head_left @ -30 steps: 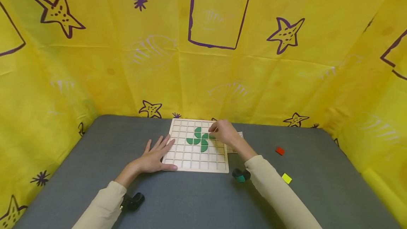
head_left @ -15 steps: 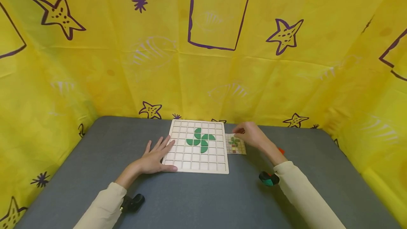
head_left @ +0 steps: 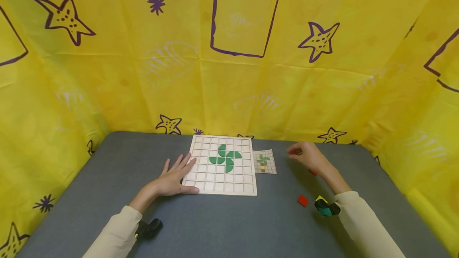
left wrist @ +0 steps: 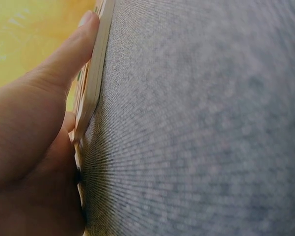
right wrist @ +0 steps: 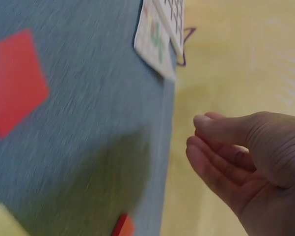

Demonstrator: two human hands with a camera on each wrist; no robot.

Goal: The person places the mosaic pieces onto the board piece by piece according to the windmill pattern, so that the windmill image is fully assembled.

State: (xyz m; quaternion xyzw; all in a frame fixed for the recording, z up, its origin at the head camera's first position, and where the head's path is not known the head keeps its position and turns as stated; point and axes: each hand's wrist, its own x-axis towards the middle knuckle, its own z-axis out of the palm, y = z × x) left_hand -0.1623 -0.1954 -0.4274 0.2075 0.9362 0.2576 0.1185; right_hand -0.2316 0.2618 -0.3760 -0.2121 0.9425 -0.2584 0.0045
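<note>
My left hand [head_left: 172, 178] lies with fingers spread on the left edge of a wooden grid board [head_left: 215, 186]. In the left wrist view its thumb [left wrist: 71, 56] rests along the board's front edge. Several green quarter-round pieces [head_left: 229, 165] form a pinwheel in the board's upper middle. A small pattern card [head_left: 270, 167], printed with a similar green pinwheel plus red and yellow squares, touches the board's right side. To the right of the card, my right hand [head_left: 310, 156] hovers over the table, fingers loosely curled, with nothing visible between thumb and fingertips.
Below the right hand lie two red squares, the nearer one [head_left: 303, 200] and a partly hidden one [head_left: 313, 172] behind the wrist. A yellow square [head_left: 320, 198] shows beside the wrist camera [head_left: 327, 209]. A yellow patterned curtain [head_left: 236, 71] hangs behind the grey table [head_left: 222, 226].
My right hand has moved right, from the pinwheel past the card, uncovering the card and the rightmost green piece. The nearer red square has come into view. My left hand has stayed still.
</note>
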